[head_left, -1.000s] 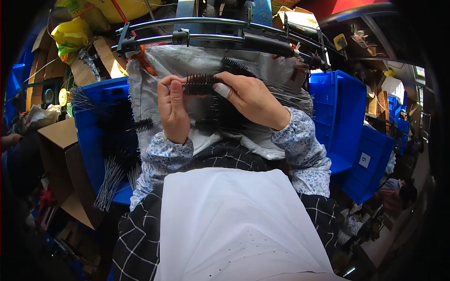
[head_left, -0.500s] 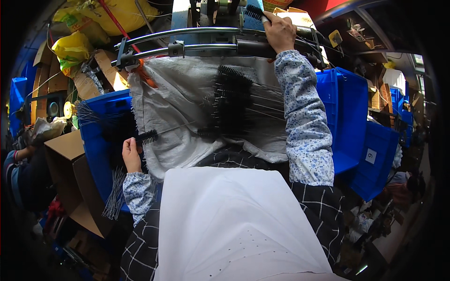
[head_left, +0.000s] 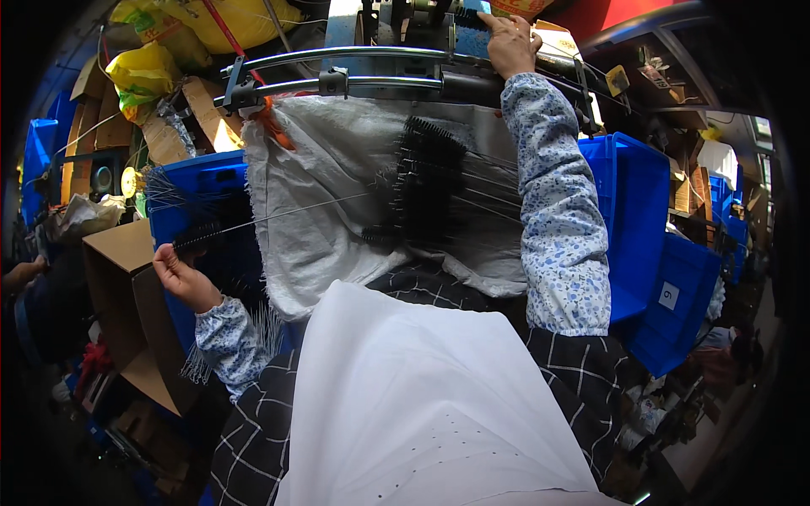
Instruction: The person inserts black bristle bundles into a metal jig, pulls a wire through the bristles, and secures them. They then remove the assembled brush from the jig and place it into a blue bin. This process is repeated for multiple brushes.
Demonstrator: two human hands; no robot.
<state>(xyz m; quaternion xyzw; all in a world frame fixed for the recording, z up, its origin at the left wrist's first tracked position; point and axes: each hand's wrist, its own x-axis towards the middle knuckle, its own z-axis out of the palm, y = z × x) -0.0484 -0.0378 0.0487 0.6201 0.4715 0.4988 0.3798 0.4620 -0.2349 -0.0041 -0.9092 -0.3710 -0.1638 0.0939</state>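
My left hand (head_left: 187, 280) pinches the bristled end of a black wire brush (head_left: 201, 237) above the blue bin at the left. Its thin wire stem stretches right across a white woven cloth (head_left: 316, 173). On that cloth, over my lap, lies a pile of similar black brushes (head_left: 429, 179), their wire stems pointing right. My right hand (head_left: 513, 46) reaches to the far side, beyond the metal rails, with its fingers closed on the end of another black bristle brush (head_left: 470, 18) at the machine. Part of that brush is hidden by the fingers and the machine.
A machine with curved metal rails (head_left: 380, 82) spans the far side. Blue bins stand left (head_left: 196, 173) and right (head_left: 637, 228), the left one with bundled wires (head_left: 268, 327). An open cardboard box (head_left: 126, 253) sits farther left, near another person's arm (head_left: 24, 274). Yellow sacks (head_left: 143, 72) lie behind.
My left hand has moved left, drawing its brush off the cloth's edge and over the blue bin. My right hand has shifted slightly farther away at the machine. The view has moved a little.
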